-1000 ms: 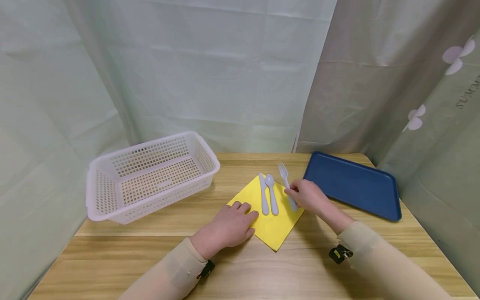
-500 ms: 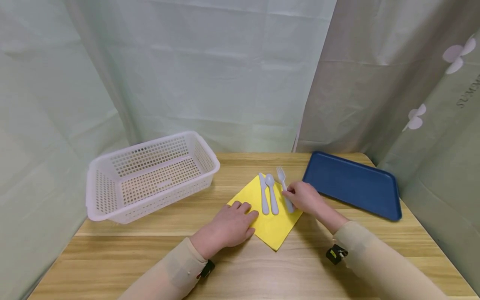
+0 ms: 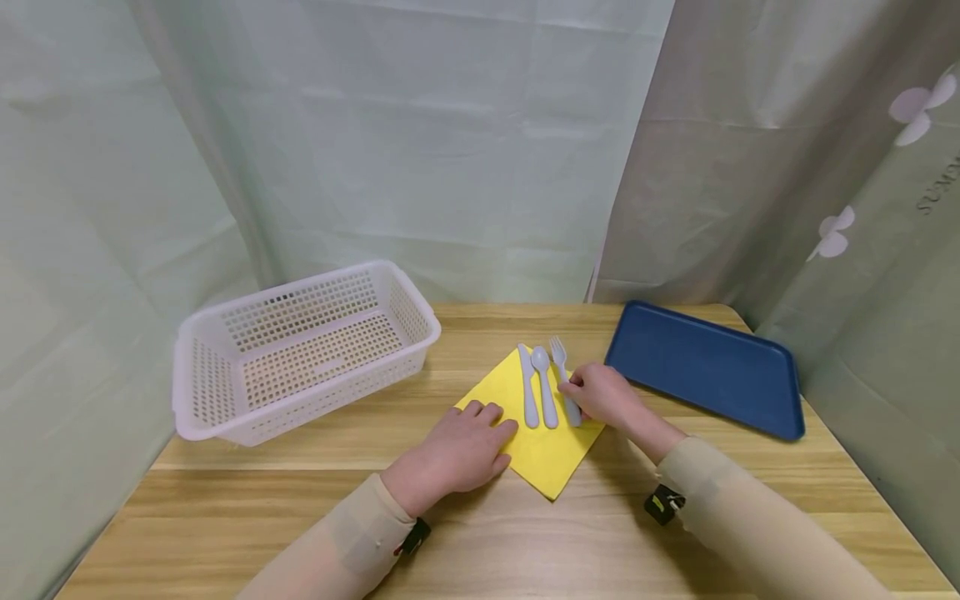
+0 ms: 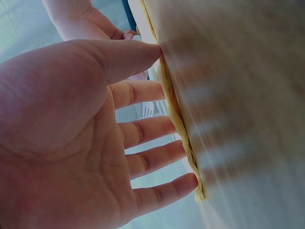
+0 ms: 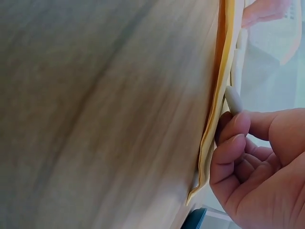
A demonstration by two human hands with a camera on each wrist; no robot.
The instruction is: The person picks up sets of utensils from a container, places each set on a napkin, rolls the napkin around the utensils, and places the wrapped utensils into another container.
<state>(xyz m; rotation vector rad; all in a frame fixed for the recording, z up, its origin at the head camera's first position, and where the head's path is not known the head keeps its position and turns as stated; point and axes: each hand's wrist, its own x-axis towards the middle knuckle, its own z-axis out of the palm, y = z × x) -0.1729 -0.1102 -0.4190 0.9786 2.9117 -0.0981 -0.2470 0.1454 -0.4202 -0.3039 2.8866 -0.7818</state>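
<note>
A yellow napkin lies on the wooden table with one corner toward me. On it a pale knife and a pale spoon lie side by side. My right hand pinches a pale fork by its handle, just right of the spoon; the handle's end shows by the fingertips in the right wrist view. My left hand rests on the napkin's left edge. Its fingers are spread and nearly straight, with the fingertips touching the napkin in the left wrist view.
A white perforated basket stands at the back left of the table. At the back right lies a flat blue tray. Curtains hang behind the table and along both sides.
My right hand has shifted a little left with the fork, bringing it closer to the spoon and more in line with it. The left hand has stayed in place.
</note>
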